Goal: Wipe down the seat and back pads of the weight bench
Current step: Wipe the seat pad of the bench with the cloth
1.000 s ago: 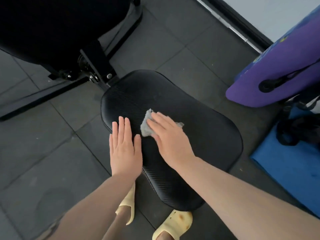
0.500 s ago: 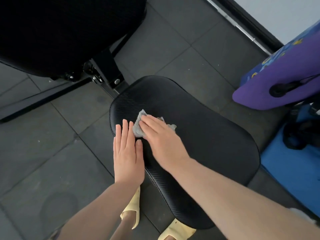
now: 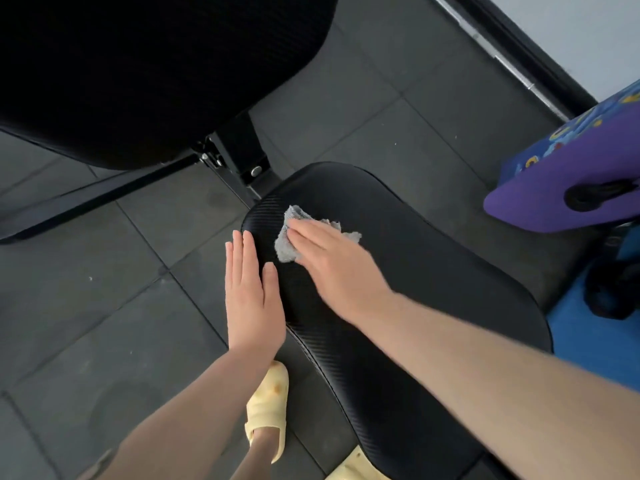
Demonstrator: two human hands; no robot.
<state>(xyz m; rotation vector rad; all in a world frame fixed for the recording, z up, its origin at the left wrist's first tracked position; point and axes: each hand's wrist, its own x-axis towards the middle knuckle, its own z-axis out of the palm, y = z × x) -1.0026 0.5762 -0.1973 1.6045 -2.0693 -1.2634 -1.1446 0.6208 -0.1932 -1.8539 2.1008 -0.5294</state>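
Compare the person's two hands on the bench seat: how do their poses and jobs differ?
The right hand presses a grey cloth flat onto the seat pad; the left hand holds nothing. The right lies on top of the pad, the left along its side edge. Both have straight fingers.

A: Seat pad [image 3: 433, 271]: black, fine carbon-weave texture. Back pad [image 3: 156, 64]: black. Cloth [image 3: 285, 245]: grey.

B: Noted. Floor tiles [image 3: 104, 306]: dark grey. Sandal [image 3: 268, 405]: pale yellow. Board [image 3: 571, 174]: purple, blue-and-yellow print. Mat [image 3: 588, 341]: blue.
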